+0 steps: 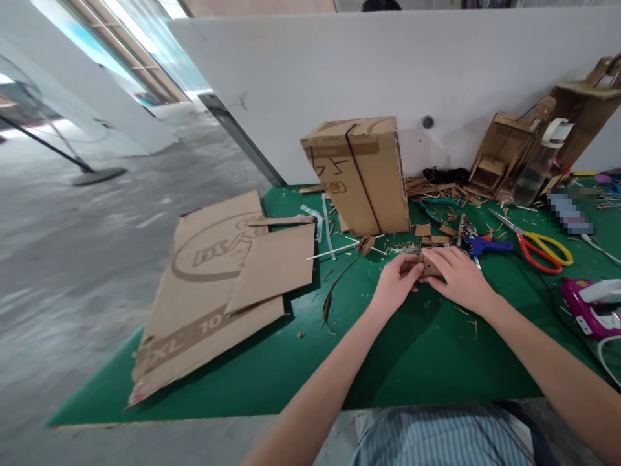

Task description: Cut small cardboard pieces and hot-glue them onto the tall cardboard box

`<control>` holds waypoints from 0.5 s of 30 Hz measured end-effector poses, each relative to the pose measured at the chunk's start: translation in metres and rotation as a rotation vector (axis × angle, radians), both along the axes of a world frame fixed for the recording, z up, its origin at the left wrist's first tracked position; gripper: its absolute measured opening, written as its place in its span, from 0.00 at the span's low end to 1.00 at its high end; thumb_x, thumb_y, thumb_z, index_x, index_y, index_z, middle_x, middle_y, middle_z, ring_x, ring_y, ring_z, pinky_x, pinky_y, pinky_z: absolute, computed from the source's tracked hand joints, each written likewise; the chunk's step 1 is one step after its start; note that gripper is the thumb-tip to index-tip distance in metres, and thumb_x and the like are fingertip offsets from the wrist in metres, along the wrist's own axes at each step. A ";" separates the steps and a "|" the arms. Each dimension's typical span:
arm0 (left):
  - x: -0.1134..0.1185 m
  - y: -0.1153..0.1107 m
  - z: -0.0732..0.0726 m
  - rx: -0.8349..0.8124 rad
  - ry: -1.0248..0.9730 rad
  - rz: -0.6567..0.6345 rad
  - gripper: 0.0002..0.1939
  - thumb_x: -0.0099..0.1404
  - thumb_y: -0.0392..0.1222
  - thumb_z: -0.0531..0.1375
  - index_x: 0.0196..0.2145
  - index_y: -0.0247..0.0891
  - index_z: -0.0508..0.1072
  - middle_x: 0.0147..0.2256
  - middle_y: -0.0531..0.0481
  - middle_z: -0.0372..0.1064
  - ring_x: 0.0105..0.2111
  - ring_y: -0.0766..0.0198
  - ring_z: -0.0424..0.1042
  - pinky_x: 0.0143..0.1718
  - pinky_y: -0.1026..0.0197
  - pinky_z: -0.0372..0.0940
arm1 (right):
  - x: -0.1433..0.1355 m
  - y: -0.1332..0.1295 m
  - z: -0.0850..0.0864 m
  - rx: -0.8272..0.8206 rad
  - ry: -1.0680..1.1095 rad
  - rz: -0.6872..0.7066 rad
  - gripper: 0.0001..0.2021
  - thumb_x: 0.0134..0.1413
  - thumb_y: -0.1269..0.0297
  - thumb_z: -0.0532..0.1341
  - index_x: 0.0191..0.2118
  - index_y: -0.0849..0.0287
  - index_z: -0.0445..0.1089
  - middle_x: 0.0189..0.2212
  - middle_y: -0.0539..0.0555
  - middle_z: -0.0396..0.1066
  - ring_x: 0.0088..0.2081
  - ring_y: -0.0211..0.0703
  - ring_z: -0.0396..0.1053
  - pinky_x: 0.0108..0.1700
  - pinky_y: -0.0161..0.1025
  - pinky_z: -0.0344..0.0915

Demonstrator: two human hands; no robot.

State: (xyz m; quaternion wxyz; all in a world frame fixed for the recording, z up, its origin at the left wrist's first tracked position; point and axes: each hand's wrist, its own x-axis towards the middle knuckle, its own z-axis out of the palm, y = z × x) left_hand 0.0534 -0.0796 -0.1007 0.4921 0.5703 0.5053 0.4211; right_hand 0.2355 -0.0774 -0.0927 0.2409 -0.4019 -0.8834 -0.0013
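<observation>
We've got the grey floor (53,272) all along the L side, then the white board (291,71) standing behind the green table (233,382). On the table's L end we see a big cardboard sheet (169,310) w/ printing, incl. "XL 10", & a smaller plain sheet (279,265) partly on top of it. The cardboard box (366,175) stands near the board, black cord down its front. Far R, by the board, we have cardboard models (495,152) w/ a clear bottle (536,171) in front. Next size down: scissors (522,234), red & yellow handles, lying R of the blue glue gun (485,246); a magenta gadget (585,310) sits at the R edge, phone (572,215) farther back. Our L hand (395,285) & R hand (460,278) are together just L of the glue gun, both closed on a small cardboard piece (429,265): L fingers pinch its L side, R hand covers the top. It's low over the table, in front of the box's R lower corner; can't tell if it touches the tabletop. Smallest: a cardboard wheel (366,244) on a thin stick, L of our hands, plus scraps (422,230) behind.
</observation>
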 end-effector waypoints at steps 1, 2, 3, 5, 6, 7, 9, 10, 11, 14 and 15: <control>-0.001 0.000 0.001 0.003 0.032 0.013 0.17 0.63 0.46 0.59 0.46 0.34 0.69 0.35 0.47 0.72 0.28 0.64 0.73 0.23 0.64 0.68 | 0.001 0.001 0.000 0.003 -0.012 -0.029 0.24 0.63 0.62 0.56 0.64 0.57 0.59 0.55 0.61 0.68 0.55 0.55 0.63 0.53 0.52 0.67; -0.002 -0.001 0.003 0.016 0.084 0.030 0.17 0.64 0.46 0.57 0.49 0.35 0.68 0.38 0.46 0.72 0.29 0.63 0.74 0.24 0.63 0.68 | 0.003 0.003 0.000 0.010 -0.018 -0.067 0.24 0.63 0.62 0.55 0.63 0.58 0.60 0.55 0.61 0.68 0.55 0.56 0.63 0.52 0.52 0.67; -0.004 -0.001 0.005 0.047 0.157 0.053 0.18 0.66 0.45 0.56 0.50 0.36 0.67 0.40 0.45 0.72 0.29 0.63 0.74 0.25 0.62 0.69 | 0.004 0.004 -0.001 0.020 -0.015 -0.114 0.23 0.63 0.62 0.55 0.62 0.60 0.61 0.55 0.62 0.68 0.54 0.57 0.64 0.50 0.51 0.68; -0.007 -0.002 0.008 0.160 0.377 0.105 0.16 0.67 0.44 0.55 0.51 0.37 0.68 0.42 0.44 0.71 0.31 0.63 0.73 0.31 0.59 0.70 | 0.008 0.008 -0.001 0.039 0.011 -0.219 0.24 0.62 0.60 0.55 0.62 0.62 0.61 0.54 0.63 0.69 0.53 0.57 0.64 0.49 0.50 0.69; -0.009 -0.003 0.009 0.229 0.520 0.121 0.15 0.68 0.43 0.55 0.49 0.36 0.69 0.43 0.44 0.71 0.34 0.60 0.73 0.36 0.57 0.70 | 0.010 0.009 -0.001 0.043 0.023 -0.267 0.25 0.62 0.59 0.55 0.62 0.63 0.60 0.54 0.63 0.69 0.53 0.57 0.65 0.48 0.50 0.69; -0.011 -0.003 0.010 0.291 0.672 0.119 0.13 0.68 0.43 0.55 0.48 0.36 0.70 0.43 0.43 0.71 0.39 0.57 0.72 0.41 0.55 0.69 | 0.011 0.010 -0.002 0.040 0.025 -0.307 0.25 0.62 0.58 0.54 0.62 0.64 0.60 0.53 0.63 0.70 0.53 0.57 0.65 0.47 0.49 0.69; -0.013 -0.004 0.009 0.362 0.938 0.074 0.12 0.67 0.42 0.56 0.45 0.36 0.72 0.44 0.41 0.69 0.46 0.52 0.68 0.47 0.52 0.66 | 0.012 0.011 -0.002 0.016 0.001 -0.348 0.26 0.61 0.57 0.54 0.62 0.65 0.60 0.51 0.64 0.71 0.51 0.58 0.66 0.43 0.48 0.70; -0.014 -0.004 0.009 0.372 1.033 0.041 0.11 0.67 0.42 0.56 0.45 0.36 0.73 0.44 0.41 0.69 0.47 0.50 0.67 0.48 0.51 0.64 | 0.012 0.011 -0.002 0.000 -0.018 -0.348 0.27 0.61 0.57 0.54 0.62 0.65 0.60 0.50 0.64 0.72 0.51 0.58 0.67 0.41 0.48 0.70; -0.015 -0.004 0.008 0.372 1.098 0.013 0.11 0.68 0.42 0.56 0.44 0.36 0.73 0.43 0.41 0.69 0.47 0.50 0.66 0.48 0.51 0.64 | 0.012 0.011 -0.001 -0.016 -0.039 -0.337 0.27 0.61 0.56 0.54 0.62 0.64 0.60 0.50 0.64 0.72 0.50 0.58 0.67 0.39 0.47 0.70; -0.016 -0.004 0.007 0.368 1.181 -0.012 0.11 0.70 0.38 0.51 0.41 0.37 0.73 0.42 0.42 0.70 0.45 0.51 0.65 0.46 0.53 0.62 | 0.010 0.009 0.000 -0.046 -0.093 -0.281 0.25 0.60 0.58 0.54 0.60 0.63 0.62 0.50 0.63 0.72 0.50 0.56 0.67 0.38 0.45 0.70; -0.017 -0.004 0.008 0.368 1.200 -0.004 0.11 0.70 0.37 0.50 0.41 0.37 0.72 0.42 0.42 0.70 0.45 0.51 0.65 0.45 0.53 0.62 | 0.009 0.008 0.001 -0.056 -0.112 -0.251 0.25 0.59 0.58 0.55 0.60 0.62 0.63 0.50 0.63 0.72 0.50 0.55 0.67 0.38 0.44 0.70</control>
